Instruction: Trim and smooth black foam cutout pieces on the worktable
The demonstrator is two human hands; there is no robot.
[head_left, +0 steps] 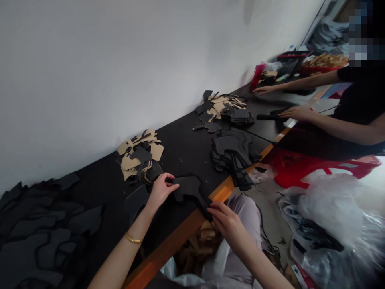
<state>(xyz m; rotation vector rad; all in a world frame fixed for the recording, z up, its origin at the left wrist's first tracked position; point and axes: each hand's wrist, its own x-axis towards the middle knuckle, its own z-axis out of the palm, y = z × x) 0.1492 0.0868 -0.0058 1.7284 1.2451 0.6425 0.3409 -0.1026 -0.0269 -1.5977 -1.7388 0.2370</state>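
A flat black cut-out piece (189,188), broad at one end with a narrow tail, lies at the table's front edge between my hands. My left hand (163,188) pinches its broad end from the left. At the tail, my right hand (224,216) grips with thumb and fingers. Just beyond my left hand sits a heap of tan and black cut pieces (132,160). Right of the held piece, a stack of similar black pieces (230,146) overhangs the edge a little.
Many black sheets (39,233) are piled at the left. Farther along the table (180,136) lie more tan and black scraps (222,104). A co-worker's hands (296,113) work at the right. A red stool (288,170) and plastic bags (331,204) occupy the floor.
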